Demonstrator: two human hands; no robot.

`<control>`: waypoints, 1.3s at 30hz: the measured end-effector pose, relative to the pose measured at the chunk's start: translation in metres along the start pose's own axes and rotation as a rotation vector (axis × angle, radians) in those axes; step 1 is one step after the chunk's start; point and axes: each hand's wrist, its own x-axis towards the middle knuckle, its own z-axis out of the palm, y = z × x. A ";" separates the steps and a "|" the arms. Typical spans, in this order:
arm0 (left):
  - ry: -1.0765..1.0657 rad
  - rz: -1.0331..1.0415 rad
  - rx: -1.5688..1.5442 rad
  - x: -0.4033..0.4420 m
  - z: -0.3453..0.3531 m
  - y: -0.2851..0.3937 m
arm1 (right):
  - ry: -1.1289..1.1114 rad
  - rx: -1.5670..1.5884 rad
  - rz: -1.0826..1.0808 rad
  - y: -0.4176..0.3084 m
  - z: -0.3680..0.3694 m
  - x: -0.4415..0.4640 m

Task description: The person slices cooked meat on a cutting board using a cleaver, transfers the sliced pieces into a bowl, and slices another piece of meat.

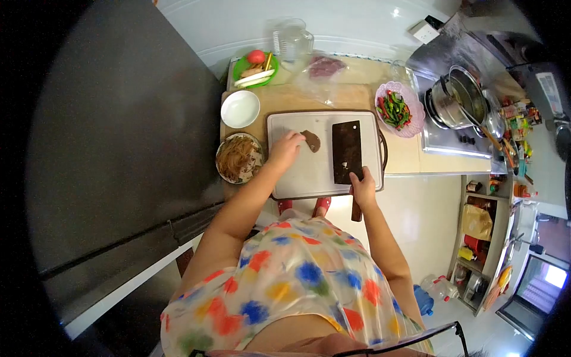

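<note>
A white cutting board (291, 178) with a brown rim lies on the counter in front of me. On its right part, my right hand (363, 183) is closed round the handle of a dark cleaver (347, 149), whose wide blade lies over the board. My left hand (286, 150) is over the board's left side, its fingertips at the edge of a thin brown slice (311, 141). Those fingers are bent together at the slice. Left of the board, a bowl (239, 157) holds brown shredded food, with an empty white bowl (240, 109) behind it.
Behind the board are a green plate (275, 64) of food, a glass pitcher (292, 43) and bagged meat (325, 67). To the right, a pink plate (417, 113) holds cut peppers beside a stove with a pot (458, 101). A dark cabinet surface (125, 143) stands left.
</note>
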 end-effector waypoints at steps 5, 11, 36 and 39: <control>-0.079 0.140 0.109 0.026 0.024 0.015 | -0.001 0.102 0.057 0.004 -0.008 -0.008; -0.262 0.188 0.251 0.040 0.028 0.000 | 0.017 0.055 0.074 0.015 -0.015 -0.014; -0.130 0.184 -0.100 -0.024 0.045 0.045 | -0.104 -0.436 -0.249 0.001 -0.015 -0.017; -0.031 0.056 -0.242 -0.038 0.060 0.039 | -0.162 -0.489 -0.246 -0.006 -0.014 -0.019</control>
